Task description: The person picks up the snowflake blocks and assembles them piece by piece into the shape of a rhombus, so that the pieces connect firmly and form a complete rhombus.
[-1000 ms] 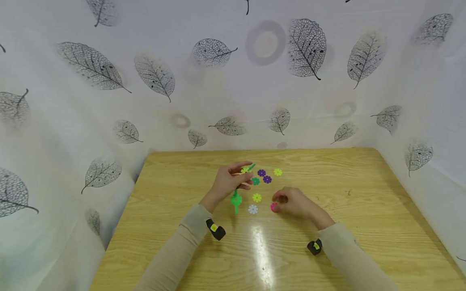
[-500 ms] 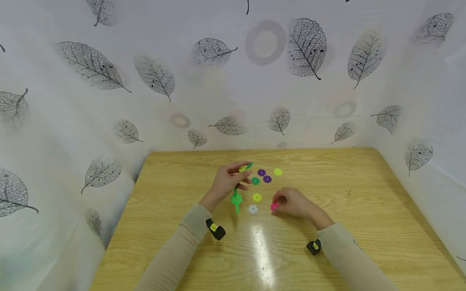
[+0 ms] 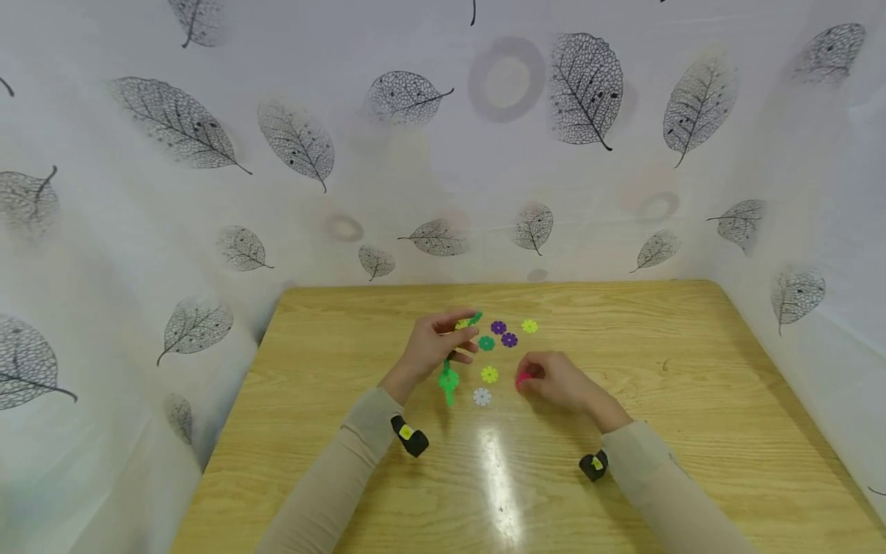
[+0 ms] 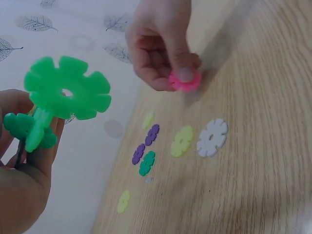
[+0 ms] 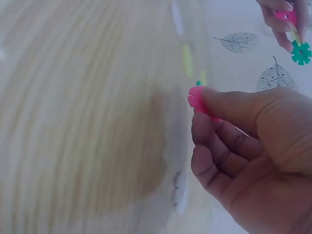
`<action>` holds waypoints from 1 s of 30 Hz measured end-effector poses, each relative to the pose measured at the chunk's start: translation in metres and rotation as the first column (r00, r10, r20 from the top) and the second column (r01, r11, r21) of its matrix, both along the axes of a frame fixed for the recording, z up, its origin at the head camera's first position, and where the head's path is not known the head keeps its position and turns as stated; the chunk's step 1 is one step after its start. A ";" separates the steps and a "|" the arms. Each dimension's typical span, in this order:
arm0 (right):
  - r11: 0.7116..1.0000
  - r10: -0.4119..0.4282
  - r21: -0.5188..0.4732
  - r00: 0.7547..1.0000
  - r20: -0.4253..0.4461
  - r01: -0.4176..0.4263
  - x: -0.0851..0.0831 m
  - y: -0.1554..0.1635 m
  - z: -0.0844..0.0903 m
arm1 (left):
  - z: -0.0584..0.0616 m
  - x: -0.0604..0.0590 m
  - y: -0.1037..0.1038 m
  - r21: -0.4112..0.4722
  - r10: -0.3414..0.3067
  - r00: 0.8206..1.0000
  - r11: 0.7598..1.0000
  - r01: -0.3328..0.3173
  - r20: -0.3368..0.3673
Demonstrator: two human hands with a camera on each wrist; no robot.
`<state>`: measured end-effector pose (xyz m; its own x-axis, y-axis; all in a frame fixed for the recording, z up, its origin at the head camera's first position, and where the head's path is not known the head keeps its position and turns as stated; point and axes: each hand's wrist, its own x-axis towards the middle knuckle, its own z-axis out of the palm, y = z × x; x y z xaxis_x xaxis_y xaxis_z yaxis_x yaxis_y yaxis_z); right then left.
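My left hand [image 3: 432, 345] holds a cluster of joined flower-shaped interlocking discs above the table. Its bright green disc [image 4: 85, 95] faces the left wrist camera, with a darker green disc [image 4: 18, 126] behind. From the right wrist view, a pink disc [image 5: 287, 17] and a teal disc [image 5: 301, 52] of the cluster show at the left hand's fingers; the palm covers the rest. Between thumb and fingers, my right hand [image 3: 561, 379] pinches a loose pink disc [image 4: 183, 84], close over the tabletop and partly covered by the thumb.
Flat on the wooden table [image 3: 332, 346] lie a white disc [image 3: 481, 397], a yellow disc [image 3: 489, 375], a teal disc [image 3: 487, 343], two purple discs [image 3: 509, 339] and another yellow disc [image 3: 529, 326]. A leaf-printed curtain [image 3: 443, 169] hangs behind the table.
My right hand has picked up the pink disc and moved slightly away from me, the disc turning in the fingers. The left hand stays nearly in place, its cluster shifting slightly.
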<state>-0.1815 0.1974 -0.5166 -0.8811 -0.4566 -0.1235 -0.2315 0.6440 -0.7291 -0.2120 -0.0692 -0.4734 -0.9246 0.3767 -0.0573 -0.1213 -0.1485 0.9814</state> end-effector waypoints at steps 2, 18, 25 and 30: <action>0.999 -0.023 -0.035 0.999 -0.024 0.022 -0.003 0.000 0.003 | 0.000 0.000 0.001 -0.005 -0.010 1.000 1.000 0.010 0.007; 0.907 -0.191 -0.382 0.982 0.006 0.179 -0.023 -0.016 0.045 | 0.001 0.003 0.003 -0.042 -0.079 0.997 0.996 0.078 -0.018; 0.891 -0.217 -0.401 0.976 0.031 0.211 -0.015 -0.029 0.076 | 0.001 0.003 0.006 -0.073 -0.074 0.997 0.995 0.073 -0.005; 0.871 -0.226 -0.434 0.972 0.060 0.229 -0.020 -0.033 0.075 | 0.002 0.003 0.006 -0.085 -0.070 0.997 0.994 0.069 -0.013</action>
<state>-0.2016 0.1648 -0.4416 -0.9670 -0.2526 0.0343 -0.1110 0.2962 -0.9486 -0.2085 -0.0628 -0.4711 -0.8974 0.4343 -0.0775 -0.1130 -0.0564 0.9920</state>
